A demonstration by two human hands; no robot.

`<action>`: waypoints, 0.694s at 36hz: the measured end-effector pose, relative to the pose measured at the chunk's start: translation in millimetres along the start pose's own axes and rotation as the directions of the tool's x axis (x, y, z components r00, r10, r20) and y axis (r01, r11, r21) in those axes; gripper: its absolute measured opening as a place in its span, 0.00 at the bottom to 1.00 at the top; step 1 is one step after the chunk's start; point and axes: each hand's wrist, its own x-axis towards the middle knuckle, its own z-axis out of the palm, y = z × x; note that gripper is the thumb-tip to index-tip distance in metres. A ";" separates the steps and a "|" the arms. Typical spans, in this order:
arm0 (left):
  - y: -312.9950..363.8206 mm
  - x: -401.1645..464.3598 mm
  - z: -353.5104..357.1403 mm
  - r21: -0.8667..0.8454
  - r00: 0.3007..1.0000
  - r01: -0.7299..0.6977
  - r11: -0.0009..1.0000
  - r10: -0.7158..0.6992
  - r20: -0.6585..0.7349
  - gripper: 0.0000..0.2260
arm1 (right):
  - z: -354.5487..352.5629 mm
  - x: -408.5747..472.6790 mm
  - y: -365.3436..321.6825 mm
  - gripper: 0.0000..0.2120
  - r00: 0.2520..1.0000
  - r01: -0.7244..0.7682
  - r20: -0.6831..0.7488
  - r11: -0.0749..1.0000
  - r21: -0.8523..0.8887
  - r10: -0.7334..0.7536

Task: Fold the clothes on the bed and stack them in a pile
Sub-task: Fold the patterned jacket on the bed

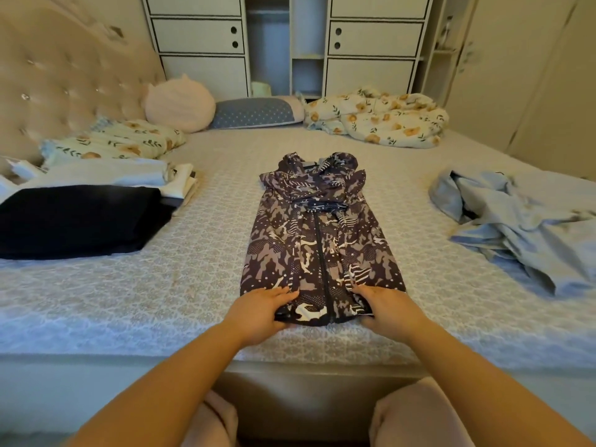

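With its long axis running straight away from the person, the jacket is gripped at its near hem by both hands, each about equally close.

While the left hand pinches the hem's left corner, thumb under and fingers on top, the right hand grasps the right corner likewise, so the likely next fold carries the hem away toward the collar. Lying mid-bed near the front edge, the jacket is a dark camouflage print, zipper centred, sleeves already folded in, hood at the far end. Outward to the left sits a pile of folded clothes, a black piece on top; to the right lies a crumpled blue garment, not yet folded; a floral quilt lies bunched far back.
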 end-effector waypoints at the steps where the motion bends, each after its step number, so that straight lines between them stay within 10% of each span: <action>1: 0.4 -0.2 -5.0 -0.007 1.000 0.007 1.000 -0.007 0.004 0.28 | -0.8 -1.7 0.9 0.26 1.000 -0.002 -0.002 0.999 -0.032 0.002; 17: 9.1 0.3 -89.4 0.331 0.996 -0.007 0.944 -0.022 0.084 0.26 | -64.4 -7.3 14.7 0.15 0.998 -0.020 0.052 0.928 -0.372 0.043; 25: 16.9 5.2 -130.6 -0.025 0.848 0.090 0.996 -0.063 0.526 0.12 | -101.7 -18.7 10.2 0.07 0.932 -0.157 0.333 0.987 0.022 0.141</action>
